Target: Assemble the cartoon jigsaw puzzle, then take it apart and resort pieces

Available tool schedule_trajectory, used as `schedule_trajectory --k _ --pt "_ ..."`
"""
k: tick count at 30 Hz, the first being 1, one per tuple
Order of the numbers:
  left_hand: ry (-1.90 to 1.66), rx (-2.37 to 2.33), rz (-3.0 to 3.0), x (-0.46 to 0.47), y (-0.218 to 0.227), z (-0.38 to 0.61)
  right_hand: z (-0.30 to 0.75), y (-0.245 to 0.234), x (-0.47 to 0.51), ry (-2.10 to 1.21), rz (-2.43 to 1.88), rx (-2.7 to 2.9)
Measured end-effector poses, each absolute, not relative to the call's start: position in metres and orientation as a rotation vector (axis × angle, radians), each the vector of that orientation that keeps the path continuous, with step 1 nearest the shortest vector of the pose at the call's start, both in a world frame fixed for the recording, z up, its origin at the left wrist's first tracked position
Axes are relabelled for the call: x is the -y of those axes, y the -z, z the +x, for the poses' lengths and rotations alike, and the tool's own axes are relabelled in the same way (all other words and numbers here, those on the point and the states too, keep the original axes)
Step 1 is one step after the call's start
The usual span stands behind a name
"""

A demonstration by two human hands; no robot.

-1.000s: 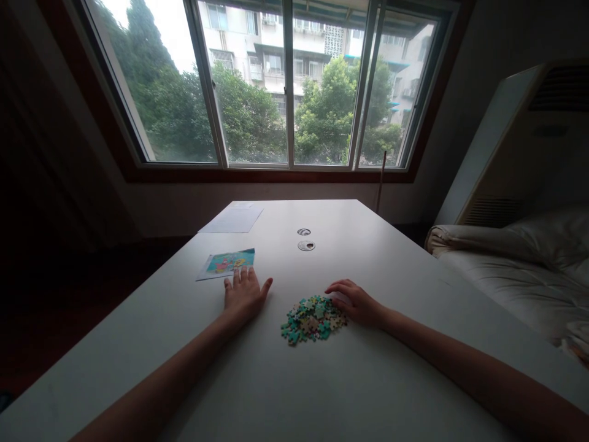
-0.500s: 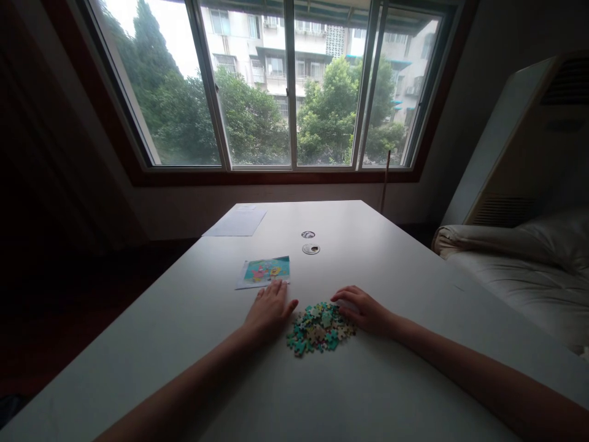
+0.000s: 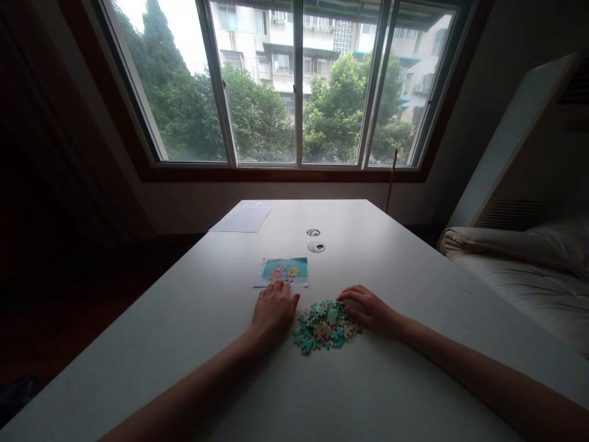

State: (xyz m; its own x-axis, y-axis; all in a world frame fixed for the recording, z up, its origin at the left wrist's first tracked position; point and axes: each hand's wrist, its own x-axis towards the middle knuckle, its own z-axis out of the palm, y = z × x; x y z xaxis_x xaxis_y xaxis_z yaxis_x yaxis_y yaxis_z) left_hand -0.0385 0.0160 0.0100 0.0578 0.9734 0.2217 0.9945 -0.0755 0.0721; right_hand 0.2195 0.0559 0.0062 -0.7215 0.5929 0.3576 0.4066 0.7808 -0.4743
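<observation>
A loose heap of jigsaw puzzle pieces (image 3: 326, 326), green, teal and tan, lies on the white table (image 3: 350, 393). Just beyond its left side is a flat picture sheet (image 3: 286, 271) with colourful cartoon figures on teal. My left hand (image 3: 275, 310) lies palm down, its fingertips on or at the sheet's near edge and its thumb stretched out to the side. At the heap's right edge rests my right hand (image 3: 368, 308), fingers loosely curved and apart, touching or almost touching the pieces. I see nothing held in either hand.
Two small round discs (image 3: 316, 247) lie farther back on the table. A white paper (image 3: 242, 218) is at the far left corner. Beyond the table is a window (image 3: 294, 86); a pale sofa (image 3: 515, 264) stands on the right.
The picture sheet has shifted right and turned straighter, with my left hand at its near edge. My right hand stays beside the heap. The whole view has moved slightly.
</observation>
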Motion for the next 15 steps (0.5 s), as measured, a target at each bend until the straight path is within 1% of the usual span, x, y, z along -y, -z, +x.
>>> schedule_trajectory --k 15 --pt "0.269 2.056 -2.245 -0.0140 -0.0077 -0.0432 0.2221 -0.0025 -0.0583 -0.536 -0.731 2.453"
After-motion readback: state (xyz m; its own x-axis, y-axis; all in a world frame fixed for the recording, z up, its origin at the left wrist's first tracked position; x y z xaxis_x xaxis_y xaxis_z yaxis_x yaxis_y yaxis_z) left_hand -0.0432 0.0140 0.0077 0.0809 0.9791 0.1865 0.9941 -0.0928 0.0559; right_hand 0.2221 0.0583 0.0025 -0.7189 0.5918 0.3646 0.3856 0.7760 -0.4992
